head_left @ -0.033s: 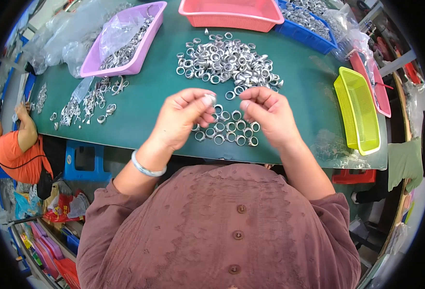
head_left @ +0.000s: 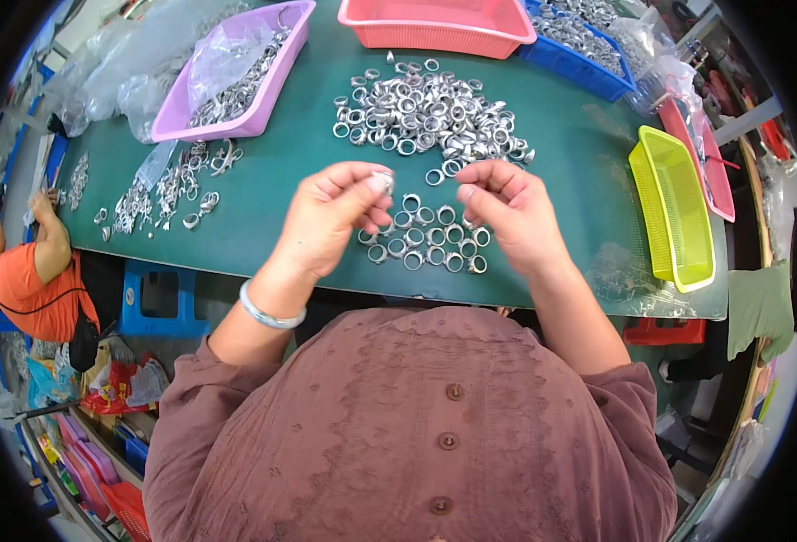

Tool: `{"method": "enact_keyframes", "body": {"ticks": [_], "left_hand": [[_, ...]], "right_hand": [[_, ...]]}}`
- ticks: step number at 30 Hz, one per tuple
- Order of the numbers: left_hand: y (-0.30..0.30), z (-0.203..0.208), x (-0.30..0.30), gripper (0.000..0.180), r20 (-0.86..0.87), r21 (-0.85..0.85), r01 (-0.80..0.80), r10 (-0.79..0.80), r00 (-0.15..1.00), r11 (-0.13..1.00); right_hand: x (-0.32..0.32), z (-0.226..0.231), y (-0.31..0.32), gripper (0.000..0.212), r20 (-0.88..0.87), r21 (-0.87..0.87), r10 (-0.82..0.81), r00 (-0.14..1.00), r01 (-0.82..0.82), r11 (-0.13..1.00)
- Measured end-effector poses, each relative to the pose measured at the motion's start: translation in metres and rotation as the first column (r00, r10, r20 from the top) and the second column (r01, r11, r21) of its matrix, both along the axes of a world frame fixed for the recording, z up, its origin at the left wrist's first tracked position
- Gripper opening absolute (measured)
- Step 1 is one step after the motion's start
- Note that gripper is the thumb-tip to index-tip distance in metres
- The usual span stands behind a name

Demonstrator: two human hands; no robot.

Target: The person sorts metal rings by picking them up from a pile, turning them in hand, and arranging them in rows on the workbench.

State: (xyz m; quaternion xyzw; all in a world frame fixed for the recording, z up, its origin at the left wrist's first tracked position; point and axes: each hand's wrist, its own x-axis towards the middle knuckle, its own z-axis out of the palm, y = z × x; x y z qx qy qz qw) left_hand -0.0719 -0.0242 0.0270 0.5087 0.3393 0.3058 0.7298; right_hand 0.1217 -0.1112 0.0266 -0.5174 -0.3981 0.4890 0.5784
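The left hand (head_left: pixel 328 217) pinches a small silvery piece (head_left: pixel 387 183) between thumb and fingertips, above the green counter (head_left: pixel 579 181). The right hand (head_left: pixel 514 217) is drawn in narrow, thumb near the curled fingers — whether anything sits between them, I cannot tell. Between and just below the hands lies a loose cluster of silver rings (head_left: pixel 435 245), most showing their round openings. Beyond it spreads a larger heap of rings (head_left: pixel 443 113), with a coral basket (head_left: pixel 443 38) behind. A lime-green basket (head_left: pixel 678 208) stands to the right, near the counter's edge.
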Motion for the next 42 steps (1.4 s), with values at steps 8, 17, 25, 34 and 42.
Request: {"method": "enact_keyframes", "body": {"ticks": [8, 17, 25, 34, 42], "left_hand": [[0.018, -0.029, -0.051, 0.016, -0.368, 0.237, -0.036, 0.124, 0.922, 0.971], [0.021, -0.043, -0.059, 0.014, -0.499, 0.761, 0.207, 0.35, 0.793, 0.614], [0.015, -0.035, -0.059, 0.028, -0.524, 0.755, 0.224, 0.361, 0.771, 0.617], [0.019, -0.043, -0.062, 0.025, -0.498, 0.792, 0.227, 0.384, 0.778, 0.567], [0.02, -0.043, -0.063, 0.023, -0.428, 0.808, 0.163, 0.374, 0.823, 0.566]], "right_hand": [[0.005, -0.02, 0.014, 0.015, 0.445, -0.099, 0.071, 0.893, -0.03, 0.995], [-0.013, -0.021, 0.034, 0.015, 0.868, -0.078, 0.131, 0.479, -0.129, 0.989], [-0.023, -0.02, 0.048, 0.012, 0.957, -0.104, 0.137, 0.255, -0.137, 0.985], [-0.031, -0.014, 0.053, 0.013, 0.969, -0.056, 0.09, 0.231, -0.153, 0.987], [-0.046, -0.011, 0.073, 0.023, 0.955, -0.107, 0.152, 0.256, -0.184, 0.977]]}}
